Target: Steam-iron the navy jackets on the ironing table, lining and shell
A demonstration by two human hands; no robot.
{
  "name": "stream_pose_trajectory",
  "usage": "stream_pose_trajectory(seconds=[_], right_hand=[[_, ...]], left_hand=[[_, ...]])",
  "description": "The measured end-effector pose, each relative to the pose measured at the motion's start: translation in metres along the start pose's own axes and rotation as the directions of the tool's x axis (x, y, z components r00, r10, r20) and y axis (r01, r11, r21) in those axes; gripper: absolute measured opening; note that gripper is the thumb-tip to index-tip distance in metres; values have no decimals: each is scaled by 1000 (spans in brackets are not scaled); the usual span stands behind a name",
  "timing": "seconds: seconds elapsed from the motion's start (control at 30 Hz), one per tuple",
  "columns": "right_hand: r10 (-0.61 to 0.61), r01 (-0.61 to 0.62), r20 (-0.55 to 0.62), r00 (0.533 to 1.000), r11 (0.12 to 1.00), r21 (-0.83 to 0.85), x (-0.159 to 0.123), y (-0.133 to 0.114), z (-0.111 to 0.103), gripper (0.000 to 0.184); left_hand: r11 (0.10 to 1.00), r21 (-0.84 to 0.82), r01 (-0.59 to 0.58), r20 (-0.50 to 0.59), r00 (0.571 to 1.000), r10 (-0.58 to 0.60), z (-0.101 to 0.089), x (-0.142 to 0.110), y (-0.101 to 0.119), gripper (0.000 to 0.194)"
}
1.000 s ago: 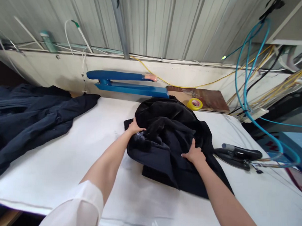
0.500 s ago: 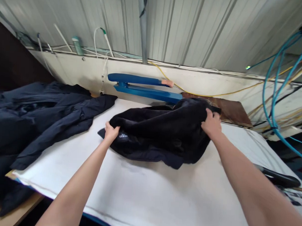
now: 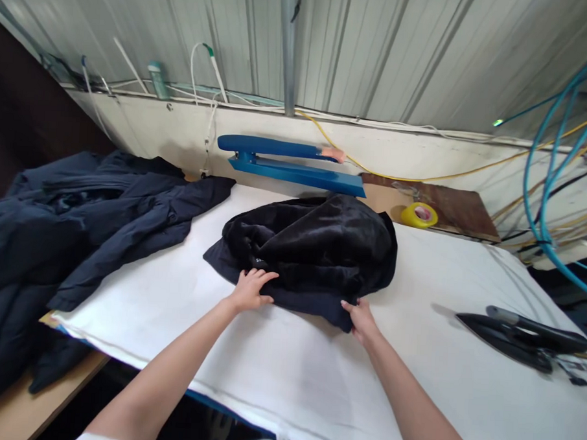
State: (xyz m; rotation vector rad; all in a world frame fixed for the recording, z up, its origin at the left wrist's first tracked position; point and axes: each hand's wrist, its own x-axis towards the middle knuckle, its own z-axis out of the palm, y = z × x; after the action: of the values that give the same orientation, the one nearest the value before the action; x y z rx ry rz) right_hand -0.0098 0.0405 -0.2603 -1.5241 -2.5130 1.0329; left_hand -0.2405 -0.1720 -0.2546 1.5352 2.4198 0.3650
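Pinched between thumb and fingers of the right hand [image 3: 362,319] is the near right corner of a dark garment [image 3: 322,237], that grip closed on the cloth's edge. The left hand [image 3: 251,289] lies on the same near edge, farther left, its thumb standing apart from its forefinger with cloth showing between; whether its other fingers grasp any fabric cannot be told.

Behind everything rises a ribbed metal wall [image 3: 369,54] above a pale lower band. A white-covered table [image 3: 316,370] stretches across in front of it. On the table's left part a navy jacket [image 3: 143,200] is spread, one sleeve pointing toward the back, and some of it hangs over the near left edge. The dark garment sits bunched on the middle of the table, well apart from the iron and near the back edge; its upper part is glossy black, and a duller navy strip runs along the near side under both hands.

Beyond it stands a blue two-tier pressing board [image 3: 295,171], with a brown panel [image 3: 454,207] just to its right. A black iron [image 3: 516,340] rests on the table at the right. Far left, a teal bottle [image 3: 157,80] leans on the wall ledge. A yellow tape roll [image 3: 419,214] sits at the brown panel's near edge. Smallest is a pale mark [image 3: 258,261] inside the garment, just beyond the left fingertips, too small to read.
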Motion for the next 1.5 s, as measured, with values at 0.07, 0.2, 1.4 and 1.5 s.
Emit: stream_pose_trajectory(seconds=[0.07, 0.2, 1.4, 1.5], right_hand=[[51, -51, -132, 990, 999, 5, 7, 5, -13, 40], [119, -149, -222, 968, 981, -125, 6, 42, -44, 43], [-153, 59, -88, 984, 757, -651, 58, 242, -260, 64], [-77, 151, 146, 986, 778, -610, 70, 246, -272, 64]], left_hand=[[993, 57, -108, 97, 990, 102, 1, 5, 27, 74], [954, 149, -262, 178, 956, 234, 11, 8, 64, 69], [878, 30, -478, 37, 878, 477, 89, 4, 164, 51], [880, -4, -475, -155, 870, 469, 93, -2, 153, 39]])
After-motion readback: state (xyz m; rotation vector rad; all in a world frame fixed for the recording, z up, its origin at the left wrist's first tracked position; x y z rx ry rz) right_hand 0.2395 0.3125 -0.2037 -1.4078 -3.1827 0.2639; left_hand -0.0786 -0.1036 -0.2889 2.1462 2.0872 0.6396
